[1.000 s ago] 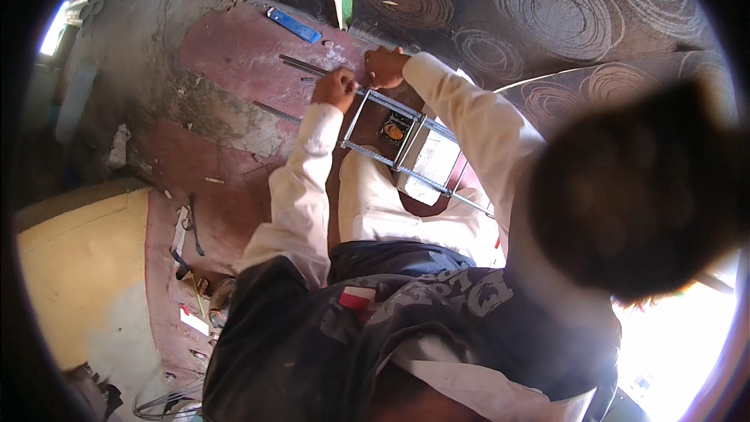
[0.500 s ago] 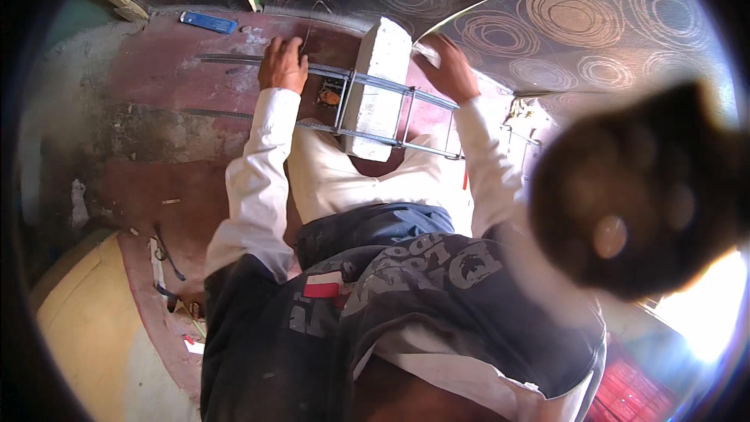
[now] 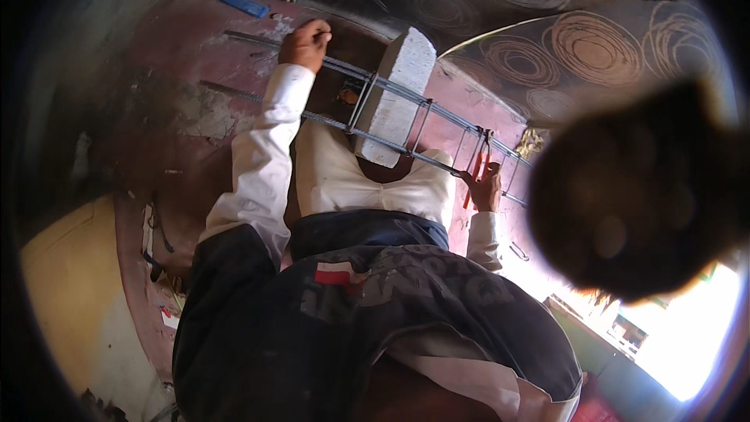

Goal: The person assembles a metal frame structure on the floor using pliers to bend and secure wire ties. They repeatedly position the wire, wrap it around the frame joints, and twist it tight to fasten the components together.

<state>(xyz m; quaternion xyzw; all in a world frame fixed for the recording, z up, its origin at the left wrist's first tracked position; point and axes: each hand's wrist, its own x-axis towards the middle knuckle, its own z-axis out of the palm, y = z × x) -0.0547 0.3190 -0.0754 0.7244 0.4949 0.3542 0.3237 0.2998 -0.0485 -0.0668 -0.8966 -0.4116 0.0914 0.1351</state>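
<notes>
A ladder-like frame of steel rebar (image 3: 426, 107) with square stirrups lies across a pale concrete block (image 3: 397, 101) between my knees. My left hand (image 3: 305, 45) is over the far bars, left of the block, its fingers curled together; anything pinched in them is too small to make out. Farther right, my right hand (image 3: 484, 187) is closed around red-handled pincers (image 3: 479, 162), whose dark jaws rest at the far bar. Part of the grip is hidden by the fingers.
A blue oblong object (image 3: 242, 2) lies on the worn reddish floor (image 3: 180, 70) at the far left. Patterned dark sheeting (image 3: 539, 47) borders the far side. A blurred dark round shape (image 3: 625, 195) blocks the right of the view.
My right hand has come from beside the block's far end toward me and rightward, and now grips the pincers. My left hand stays by the far bars, fingers more curled. The view has shifted.
</notes>
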